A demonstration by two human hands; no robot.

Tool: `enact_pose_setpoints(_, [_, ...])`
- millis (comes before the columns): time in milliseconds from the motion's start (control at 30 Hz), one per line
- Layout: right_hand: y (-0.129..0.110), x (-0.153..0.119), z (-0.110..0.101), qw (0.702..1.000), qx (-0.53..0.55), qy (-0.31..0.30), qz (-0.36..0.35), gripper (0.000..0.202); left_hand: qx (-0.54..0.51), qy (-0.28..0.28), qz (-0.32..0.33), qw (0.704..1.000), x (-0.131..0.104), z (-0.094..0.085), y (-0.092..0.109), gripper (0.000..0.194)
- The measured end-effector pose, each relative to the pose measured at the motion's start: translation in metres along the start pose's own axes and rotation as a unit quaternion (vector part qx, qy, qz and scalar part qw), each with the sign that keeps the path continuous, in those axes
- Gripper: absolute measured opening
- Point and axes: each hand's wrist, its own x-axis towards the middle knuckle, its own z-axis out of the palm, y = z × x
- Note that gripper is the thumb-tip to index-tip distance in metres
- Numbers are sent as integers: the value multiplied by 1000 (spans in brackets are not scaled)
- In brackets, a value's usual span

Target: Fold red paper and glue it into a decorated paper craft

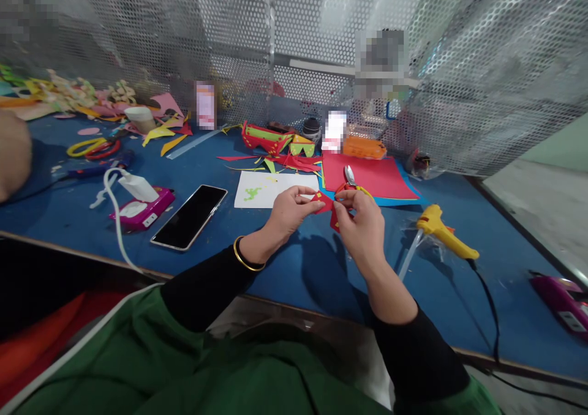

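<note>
A small red paper piece with yellow spots (323, 202) is pinched between the thumb and fingers of my left hand (290, 212). My right hand (361, 226) is closed on the right part of the same red piece, which bends downward beneath its fingers. Both hands are raised over the blue table (275, 256), nearly touching each other. Just behind my right hand lie scissors (350, 176) with red and yellow handles, on red paper sheets (376, 175). A white sheet (245, 190) with green bits on it is behind my left hand.
A black phone (189, 217) and a purple power strip (147, 210) lie at left. The yellow glue gun (443, 231) is at right, its cord trailing off the front edge. Red and green cutouts (266, 138) stand at the back. Another person's hand (13, 155) shows far left.
</note>
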Motion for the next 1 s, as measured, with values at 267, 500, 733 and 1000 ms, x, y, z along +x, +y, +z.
enact_pose_setpoints(267, [0,1,-2,1000,12,10,20,13,3,4,10,1000,-1,2,5,24])
enact_pose_setpoints(500, [2,3,-3,999,15,19,27,12,16,36,37,999,2,1,6,13])
enact_pose_setpoints(733, [2,4,-2,998,22,21,49,14,-4,94,69,993,9,-5,0,13])
enact_pose_setpoints(1000, [2,4,-3,998,32,26,55,13,-24,69,45,996,10,-5,-2,28])
